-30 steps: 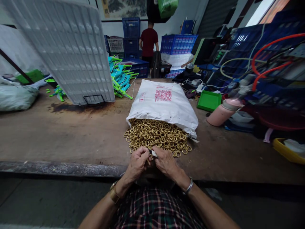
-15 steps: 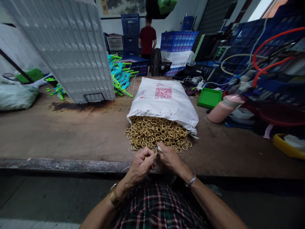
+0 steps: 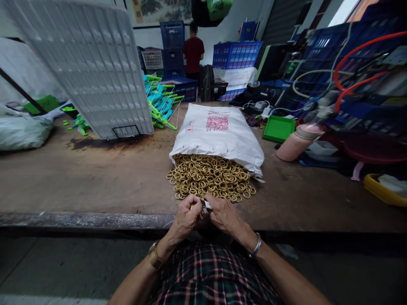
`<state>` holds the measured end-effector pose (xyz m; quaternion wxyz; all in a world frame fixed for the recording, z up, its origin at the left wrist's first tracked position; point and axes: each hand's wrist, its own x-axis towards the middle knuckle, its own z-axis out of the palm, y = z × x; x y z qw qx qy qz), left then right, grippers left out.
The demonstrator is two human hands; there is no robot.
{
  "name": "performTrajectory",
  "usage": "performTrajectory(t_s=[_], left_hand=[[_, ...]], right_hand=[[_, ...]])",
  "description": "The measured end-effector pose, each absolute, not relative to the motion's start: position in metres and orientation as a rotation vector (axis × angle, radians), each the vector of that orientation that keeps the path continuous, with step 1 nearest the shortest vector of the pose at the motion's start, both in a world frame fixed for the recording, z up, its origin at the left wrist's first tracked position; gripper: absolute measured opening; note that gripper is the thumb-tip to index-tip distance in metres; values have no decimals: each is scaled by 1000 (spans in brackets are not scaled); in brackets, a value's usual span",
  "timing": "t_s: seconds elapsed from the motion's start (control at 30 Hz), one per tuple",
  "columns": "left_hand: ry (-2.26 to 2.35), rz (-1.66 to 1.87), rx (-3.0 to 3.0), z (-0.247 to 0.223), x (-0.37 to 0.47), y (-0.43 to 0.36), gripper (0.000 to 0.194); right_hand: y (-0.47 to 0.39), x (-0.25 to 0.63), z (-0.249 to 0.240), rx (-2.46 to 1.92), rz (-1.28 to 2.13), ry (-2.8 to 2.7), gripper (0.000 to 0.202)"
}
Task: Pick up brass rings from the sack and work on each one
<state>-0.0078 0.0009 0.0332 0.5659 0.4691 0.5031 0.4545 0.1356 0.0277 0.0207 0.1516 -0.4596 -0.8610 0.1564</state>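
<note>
A loose pile of gold-coloured rings (image 3: 211, 178) spills from the mouth of a white sack (image 3: 219, 137) printed with a red code. Just in front of the pile, at the table's front edge, my two hands meet. My left hand (image 3: 187, 217) is closed, and a bit of gold ring shows under its fingers; how many rings it holds is hidden. My right hand (image 3: 225, 217) is closed on a small white-and-black piece (image 3: 207, 205), whose kind I cannot make out. The dark end of that piece reaches the left fingertips.
A tall translucent ribbed bin (image 3: 111, 76) stands at the left, near green-and-blue plastic parts (image 3: 162, 101). To the right are a green tray (image 3: 279, 128), a pink bottle (image 3: 297, 143) and a yellow tray (image 3: 383, 192). A person in a red shirt (image 3: 193, 55) stands at the back.
My hands have drawn together, the right one shifting left. The white-and-black piece now lies between the fingertips of both hands. The sack and pile look unchanged.
</note>
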Motion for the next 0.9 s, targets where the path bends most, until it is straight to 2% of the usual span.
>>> performTrajectory(t_s=[0.43,0.6,0.9], left_hand=[[1152,1050,1129,39,-12,-5,25],[907,779,1076,51,-20,-27,28],[1043,509,699,-16,-34,-47,26]], right_hand=[[29,134,13,-1380,458,-2487,23],[41,145,2,-1647,390,-2441,22],[32,134,-18,-1536,426,-2320,20]])
